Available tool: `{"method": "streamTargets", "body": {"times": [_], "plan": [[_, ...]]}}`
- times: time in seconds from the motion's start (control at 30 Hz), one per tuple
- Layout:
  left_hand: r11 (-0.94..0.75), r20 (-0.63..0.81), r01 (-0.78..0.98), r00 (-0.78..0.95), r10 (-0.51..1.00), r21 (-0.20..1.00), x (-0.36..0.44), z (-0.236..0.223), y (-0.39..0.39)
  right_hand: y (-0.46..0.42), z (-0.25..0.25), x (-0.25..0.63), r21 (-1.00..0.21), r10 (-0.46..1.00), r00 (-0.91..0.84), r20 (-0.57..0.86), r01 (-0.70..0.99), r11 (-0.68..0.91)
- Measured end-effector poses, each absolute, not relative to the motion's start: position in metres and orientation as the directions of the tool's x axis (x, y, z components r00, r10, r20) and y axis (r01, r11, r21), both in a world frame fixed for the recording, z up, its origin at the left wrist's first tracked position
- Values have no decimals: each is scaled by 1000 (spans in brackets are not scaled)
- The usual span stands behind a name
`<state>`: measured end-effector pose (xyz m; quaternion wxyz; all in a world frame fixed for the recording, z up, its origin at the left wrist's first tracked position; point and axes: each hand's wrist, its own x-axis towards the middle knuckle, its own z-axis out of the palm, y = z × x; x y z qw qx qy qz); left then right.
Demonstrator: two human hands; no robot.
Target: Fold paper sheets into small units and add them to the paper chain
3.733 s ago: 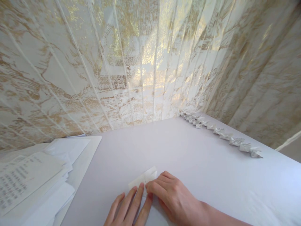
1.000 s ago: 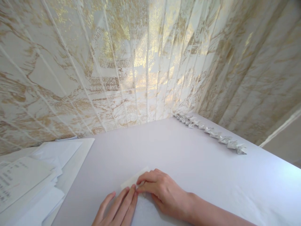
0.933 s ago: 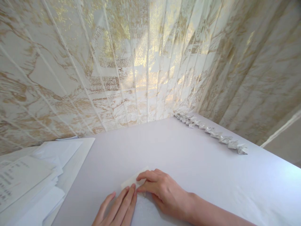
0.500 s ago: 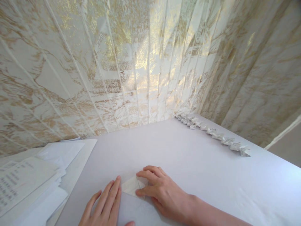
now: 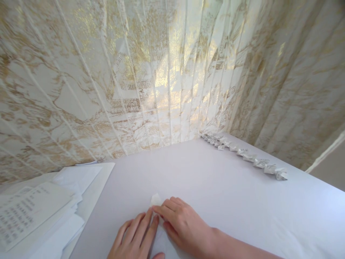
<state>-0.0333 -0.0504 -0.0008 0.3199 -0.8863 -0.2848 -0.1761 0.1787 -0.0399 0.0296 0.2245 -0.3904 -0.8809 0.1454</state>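
Observation:
A small folded piece of white paper lies on the white table near the bottom edge of the head view; only its far tip shows past my fingers. My left hand lies flat on it, fingers stretched out and together. My right hand comes in from the lower right and presses its fingertips on the paper beside the left fingertips. The fingertips of the two hands touch. Most of the paper is hidden under them.
A loose stack of white sheets, some printed, lies at the left. A row of several small folded paper pieces runs along the table's right side by the white and gold curtain that hangs behind the table.
Half a second ago my left hand lay apart to the left with a triangle of paper showing. It has moved right to meet my right fingertips, and the paper is now mostly covered.

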Motion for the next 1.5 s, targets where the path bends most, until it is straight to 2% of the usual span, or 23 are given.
{"method": "streamTargets", "body": {"times": [0.1,0.23,0.4,0.53,0.67,0.8,0.87,1.0,1.1,1.23,1.4,1.5], "plan": [[-669,508,661,728,461,-340,-27,11,-48,-32,31,184,-479,740,-575,348,570,668],[-702,426,703,673,604,-115,-19,19,-40,-7,27,193,-501,663,-633,399,455,736],[-712,464,702,637,616,-18,-22,13,-29,3,25,193,-488,618,-712,333,431,759],[-655,543,755,555,630,-13,-29,8,-27,-5,28,189,-439,661,-688,300,516,736],[-637,486,767,586,648,-75,-32,9,-34,-12,28,189,-394,675,-673,304,556,732],[-668,454,732,644,616,-132,-36,8,-41,-14,29,189,-403,687,-662,300,565,720],[-666,436,739,633,639,-98,-37,7,-42,-15,28,188,-421,700,-646,304,568,707],[-654,409,755,582,703,50,-36,6,-42,-18,22,186,-524,762,-560,325,565,638],[-664,407,743,584,702,80,-34,7,-43,-24,17,182,-616,828,-460,319,563,550],[-671,413,741,618,669,-22,-32,5,-45,-33,17,177,-671,873,-398,282,568,476],[-660,441,726,665,603,-193,-31,-2,-45,-43,33,171,-761,917,-372,146,550,344],[-644,443,736,658,609,-209,-29,-2,-45,-48,43,168,-803,930,-360,70,532,267]]}}
